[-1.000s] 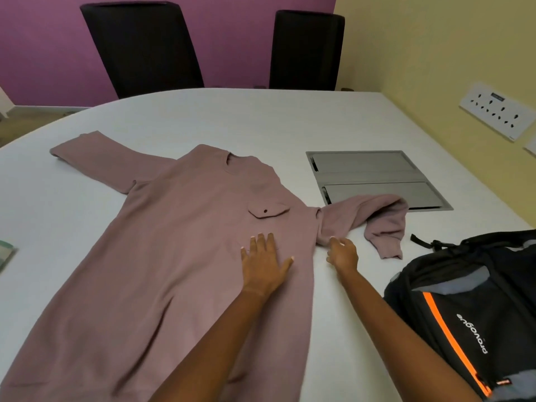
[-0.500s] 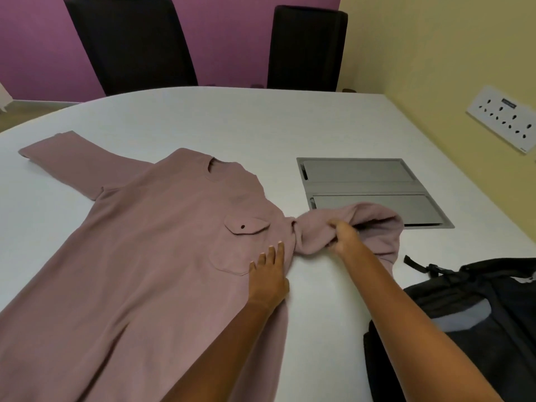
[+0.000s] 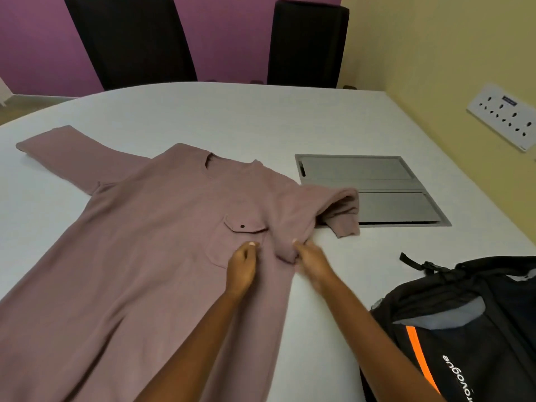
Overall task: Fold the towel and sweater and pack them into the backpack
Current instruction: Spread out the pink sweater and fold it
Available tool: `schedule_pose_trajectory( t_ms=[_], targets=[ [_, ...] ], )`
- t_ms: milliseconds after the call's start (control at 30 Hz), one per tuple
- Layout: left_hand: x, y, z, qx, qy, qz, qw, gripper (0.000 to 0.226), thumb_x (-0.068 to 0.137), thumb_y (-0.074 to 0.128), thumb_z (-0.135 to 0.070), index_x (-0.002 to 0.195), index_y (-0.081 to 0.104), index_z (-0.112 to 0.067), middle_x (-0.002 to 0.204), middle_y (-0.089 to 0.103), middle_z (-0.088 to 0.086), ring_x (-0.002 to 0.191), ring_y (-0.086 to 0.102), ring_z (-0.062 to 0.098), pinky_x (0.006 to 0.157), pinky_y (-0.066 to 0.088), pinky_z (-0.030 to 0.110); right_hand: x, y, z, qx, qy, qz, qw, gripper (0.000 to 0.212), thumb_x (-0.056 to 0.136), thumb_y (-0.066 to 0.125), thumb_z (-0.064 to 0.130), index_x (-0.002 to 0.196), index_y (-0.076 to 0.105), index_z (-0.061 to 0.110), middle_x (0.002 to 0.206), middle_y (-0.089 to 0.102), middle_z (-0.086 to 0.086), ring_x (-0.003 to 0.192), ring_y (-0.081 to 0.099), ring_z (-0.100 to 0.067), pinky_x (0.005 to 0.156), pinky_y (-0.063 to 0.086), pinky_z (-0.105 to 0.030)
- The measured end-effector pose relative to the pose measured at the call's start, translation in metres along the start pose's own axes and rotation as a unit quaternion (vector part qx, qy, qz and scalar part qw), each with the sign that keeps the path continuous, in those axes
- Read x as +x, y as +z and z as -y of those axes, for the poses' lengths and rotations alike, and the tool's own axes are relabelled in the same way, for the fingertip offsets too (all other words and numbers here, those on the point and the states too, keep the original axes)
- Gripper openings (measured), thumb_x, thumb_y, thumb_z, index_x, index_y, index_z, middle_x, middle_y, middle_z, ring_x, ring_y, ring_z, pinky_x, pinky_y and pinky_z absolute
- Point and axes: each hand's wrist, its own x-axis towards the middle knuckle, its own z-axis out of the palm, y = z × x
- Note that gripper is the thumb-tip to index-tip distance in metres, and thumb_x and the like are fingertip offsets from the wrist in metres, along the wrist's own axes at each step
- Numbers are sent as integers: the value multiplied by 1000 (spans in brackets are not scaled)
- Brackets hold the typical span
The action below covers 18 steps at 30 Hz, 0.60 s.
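Observation:
A dusty-pink sweater (image 3: pixel 150 256) lies flat, front up, on the white table (image 3: pixel 246 117), its left sleeve stretched out to the far left. My right hand (image 3: pixel 311 261) grips a bunched fold of the right sleeve (image 3: pixel 333 207) and holds it over the sweater's side edge; the cuff trails toward the floor-box lid. Just left of it, my left hand (image 3: pixel 242 265) has its fingers curled down onto the fabric beside the chest pocket (image 3: pixel 243 227). A black backpack (image 3: pixel 464 329) with an orange stripe lies at the lower right. No towel is in view.
A grey metal cable-box lid (image 3: pixel 385 184) is set into the table right of the sweater, partly under the cuff. Two black chairs (image 3: pixel 304 44) stand at the far edge. A yellow wall with a socket panel (image 3: pixel 501 117) runs along the right.
My right hand has pulled the right sleeve inward, from out on the table onto the sweater's side edge. My left hand went from lying flat to fingers curled beside the pocket.

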Motion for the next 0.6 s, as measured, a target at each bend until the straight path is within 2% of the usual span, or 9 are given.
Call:
schedule_pose_trajectory(
  t_ms=[67, 133, 200, 267, 333, 400, 467, 533, 600],
  targets=[
    [6, -8, 0, -8, -12, -8, 1000, 27, 100, 37, -22, 102, 62, -13, 107, 65, 14, 101, 61, 31, 94, 48, 48, -7, 0, -21, -39, 69, 4, 997, 19, 95, 49, 20, 106, 59, 8, 114, 59, -14, 103, 57, -22, 90, 45, -35],
    [8, -14, -2, -2, -12, -4, 1000, 26, 100, 36, -24, 101, 61, -15, 100, 63, 12, 99, 61, 32, 93, 48, 50, -4, -8, -25, 12, 62, -63, 996, 14, 94, 51, 19, 96, 61, 10, 104, 59, -15, 85, 57, -17, 75, 47, -29],
    [7, -18, -6, 1, -5, -1, 1000, 24, 100, 36, -24, 89, 57, -22, 94, 60, 9, 95, 61, 32, 91, 49, 50, 5, -20, -19, 89, 55, -126, 987, 13, 94, 51, 19, 100, 58, 10, 101, 56, -9, 72, 52, -13, 62, 42, -23],
    [7, -19, -6, 5, 0, 6, 1000, 24, 100, 37, -24, 85, 55, -26, 96, 59, 8, 96, 60, 32, 92, 49, 49, 17, -31, -9, 120, 46, -162, 978, 26, 94, 50, 20, 114, 57, 5, 106, 58, -10, 77, 53, -16, 61, 41, -21],
    [5, -19, -8, 11, 6, 22, 1000, 20, 100, 38, -23, 97, 58, -21, 99, 59, 5, 99, 60, 29, 96, 47, 45, 30, -38, 4, 122, 35, -175, 976, 33, 95, 48, 22, 122, 54, 3, 118, 59, -15, 91, 53, -19, 64, 42, -23],
    [1, -16, -9, 26, 23, 46, 998, 20, 100, 39, -21, 104, 59, -19, 102, 57, 0, 100, 56, 20, 97, 44, 34, 40, -37, 18, 117, 25, -169, 978, 38, 96, 47, 27, 125, 52, 3, 128, 55, -19, 105, 55, -24, 82, 47, -30],
    [-1, -14, -9, 66, 44, 63, 995, 27, 100, 39, -20, 113, 61, -12, 105, 53, -4, 100, 50, 12, 89, 39, 23, 51, -32, 31, 116, 29, -147, 982, 47, 96, 48, 33, 130, 46, 1, 132, 51, -21, 121, 51, -30, 101, 41, -35],
    [-2, -13, -10, 94, 53, 74, 991, 30, 100, 37, -20, 115, 61, -7, 104, 51, -4, 98, 47, 11, 84, 33, 18, 58, -23, 44, 135, 35, -121, 983, 54, 93, 52, 34, 134, 42, 2, 133, 51, -17, 123, 50, -29, 96, 42, -32],
    [-2, -14, -11, 101, 49, 82, 990, 24, 101, 37, -19, 105, 59, -13, 102, 51, -2, 96, 46, 12, 81, 32, 17, 65, -16, 53, 163, 43, -110, 980, 53, 90, 59, 26, 134, 42, 2, 131, 54, -13, 115, 55, -25, 82, 46, -29]
  ],
)
